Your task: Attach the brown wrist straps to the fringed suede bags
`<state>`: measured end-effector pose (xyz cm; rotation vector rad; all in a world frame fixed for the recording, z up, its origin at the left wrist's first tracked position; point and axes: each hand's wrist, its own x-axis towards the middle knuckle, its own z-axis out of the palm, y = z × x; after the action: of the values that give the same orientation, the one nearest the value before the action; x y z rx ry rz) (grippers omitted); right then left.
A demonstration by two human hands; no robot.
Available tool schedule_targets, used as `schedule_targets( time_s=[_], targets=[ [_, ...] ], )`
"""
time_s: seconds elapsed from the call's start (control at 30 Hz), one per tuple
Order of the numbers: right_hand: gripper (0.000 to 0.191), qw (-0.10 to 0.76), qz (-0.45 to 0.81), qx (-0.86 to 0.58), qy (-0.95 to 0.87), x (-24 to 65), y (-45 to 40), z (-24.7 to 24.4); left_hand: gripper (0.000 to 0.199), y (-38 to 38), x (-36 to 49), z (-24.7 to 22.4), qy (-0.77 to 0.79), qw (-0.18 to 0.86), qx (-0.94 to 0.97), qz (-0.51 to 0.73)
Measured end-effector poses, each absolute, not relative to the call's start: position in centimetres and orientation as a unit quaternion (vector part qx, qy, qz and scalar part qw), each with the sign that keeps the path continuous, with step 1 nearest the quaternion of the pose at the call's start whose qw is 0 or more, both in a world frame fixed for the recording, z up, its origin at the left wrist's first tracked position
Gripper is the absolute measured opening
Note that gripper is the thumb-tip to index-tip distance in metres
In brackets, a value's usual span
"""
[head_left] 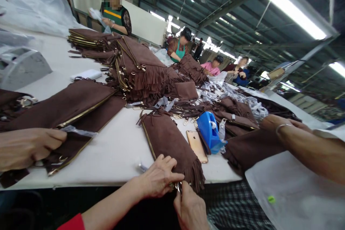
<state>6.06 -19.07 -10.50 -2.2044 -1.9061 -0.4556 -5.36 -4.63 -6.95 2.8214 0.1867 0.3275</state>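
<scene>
A brown fringed pouch (167, 136) with a gold zipper along its left side lies flat on the white table, its fringe toward me. My left hand (157, 178) is closed on the pouch's near edge, fingers bent over the fabric. A bit of gold metal shows under its fingertips. Close beside it, my right hand (191, 206) is closed around a small shiny metal piece (178, 187), mostly hidden by the fingers; I cannot tell its kind. Right of the pouch lies a gold phone (197, 146), next to a blue tape dispenser (208, 131).
Stacked brown fringed bags (145, 57) fill the table (115, 158) middle. A co-worker's hand (35, 147) grips a plastic strip at left; another's arm (309, 147) reaches in at right over a brown bag and white plastic sheet (293, 194). A grey dispenser (24, 66) stands far left.
</scene>
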Motion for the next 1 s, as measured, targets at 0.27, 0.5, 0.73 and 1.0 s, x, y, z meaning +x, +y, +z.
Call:
schedule_targets(
  time_s=[0.27,0.5,0.73,1.0],
  targets=[
    [0.021,0.076,-0.241,-0.807,-0.534,7.7,-21.4,-8.2,0.021,-5.6,2.3,-6.1,-0.031,0.262,0.961,0.082],
    [0.015,0.099,-0.147,-0.891,-0.418,8.5,-21.2,-9.4,0.012,-8.0,4.3,-10.3,0.003,0.287,0.925,0.249],
    [0.017,0.114,0.055,-0.935,-0.332,9.0,-19.6,-9.2,0.016,-8.1,4.9,-12.0,-0.014,0.207,0.915,0.345],
    [0.013,0.243,0.175,-0.901,-0.314,10.3,-19.4,-8.9,0.022,-8.4,4.7,-12.0,-0.03,0.153,0.904,0.398]
  ],
)
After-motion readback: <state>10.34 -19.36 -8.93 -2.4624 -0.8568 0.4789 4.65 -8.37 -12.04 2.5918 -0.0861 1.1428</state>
